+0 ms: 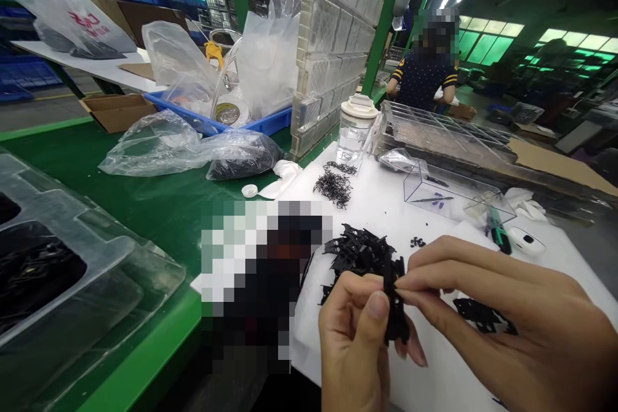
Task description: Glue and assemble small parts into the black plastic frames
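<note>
Both hands low centre-right, pinched on one black plastic part (396, 302). Left hand (355, 341) closed on it from the left, thumb up against the part's near face, fingers curled behind. Right hand (506, 315) comes in from the right, thumb & forefinger tips nipped on the part's upper edge, other fingers loosely stretched. Part stands upright betw. the two, long axis approx. vertical, lower end poking out below the left thumb. Neither hand nearer — both touching. Looks thin, flat, matte black, w/ notched or cut-out edges; finer detail too small to tell.

Just beyond the fingertips: heap of like black parts (360, 251) on a white pad (434, 206). Under the right wrist, a few more black pieces (483, 315). Further out, left of centre: pile of small dark wire-like bits (334, 188). Beyond the right hand: clear plastic box (449, 196), green-handled tool (497, 232) beside it. Further back: clear jar w/ white lid (355, 129), clear compartment tray (444, 132). Far left: bags (193, 148) on the green bench (120, 206). Far back: another person (427, 71), seated.
</note>
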The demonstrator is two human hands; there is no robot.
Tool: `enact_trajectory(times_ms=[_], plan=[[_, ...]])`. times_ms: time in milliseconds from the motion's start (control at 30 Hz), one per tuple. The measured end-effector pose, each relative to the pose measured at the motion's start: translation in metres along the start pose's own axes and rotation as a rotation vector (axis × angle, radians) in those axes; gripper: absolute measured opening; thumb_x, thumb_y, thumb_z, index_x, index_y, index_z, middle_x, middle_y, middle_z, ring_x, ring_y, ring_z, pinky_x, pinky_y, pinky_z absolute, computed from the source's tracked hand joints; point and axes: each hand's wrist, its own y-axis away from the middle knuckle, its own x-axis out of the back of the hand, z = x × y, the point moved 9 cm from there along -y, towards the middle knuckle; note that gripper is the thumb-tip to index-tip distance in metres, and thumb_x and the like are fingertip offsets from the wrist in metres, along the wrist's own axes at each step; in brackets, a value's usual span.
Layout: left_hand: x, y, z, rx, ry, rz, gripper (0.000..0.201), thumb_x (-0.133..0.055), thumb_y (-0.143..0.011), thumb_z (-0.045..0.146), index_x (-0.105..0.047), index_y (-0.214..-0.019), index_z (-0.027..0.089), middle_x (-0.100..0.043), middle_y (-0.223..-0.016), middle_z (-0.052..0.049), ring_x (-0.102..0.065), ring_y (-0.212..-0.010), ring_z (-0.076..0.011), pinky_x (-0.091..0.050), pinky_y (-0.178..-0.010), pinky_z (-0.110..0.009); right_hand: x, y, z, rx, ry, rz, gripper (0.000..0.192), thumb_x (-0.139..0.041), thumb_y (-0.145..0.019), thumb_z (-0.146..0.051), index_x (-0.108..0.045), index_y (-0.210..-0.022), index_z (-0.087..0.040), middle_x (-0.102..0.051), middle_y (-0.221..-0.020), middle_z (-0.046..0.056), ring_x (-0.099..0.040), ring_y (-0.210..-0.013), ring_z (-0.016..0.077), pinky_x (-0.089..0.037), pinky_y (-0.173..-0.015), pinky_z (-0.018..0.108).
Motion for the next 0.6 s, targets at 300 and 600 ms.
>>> enact_trajectory(times_ms=[300, 600], plan=[[0.002, -0.006, -0.009, -0.135, 0.096, -0.03, 0.018, -0.075, -0.094, 0.035, -0.066, -0.088, 0.02, -0.066, -0.075, 0.004, -0.061, -0.044, -0.0066, -0.038, -0.043, -0.016, -0.013, 0.034, 0.004, 0.205, 0.278, -0.064, 0.027, -0.064, -0.093, -0.009, -0.063, -0.117, -0.022, -0.073, -0.113, 0.008, -0.074, -0.093, 0.0241, -0.058, -0.081, 0.035], [-0.001, -0.004, -0.006, -0.126, 0.087, -0.055, 0.02, -0.078, -0.092, 0.033, -0.064, -0.087, 0.018, -0.066, -0.085, 0.003, -0.06, -0.044, -0.002, -0.036, -0.043, -0.013, -0.017, 0.039, 0.008, 0.13, 0.306, -0.134, 0.033, -0.068, -0.091, -0.006, -0.061, -0.117, -0.024, -0.071, -0.116, 0.007, -0.073, -0.095, 0.0268, -0.057, -0.083, 0.04]])
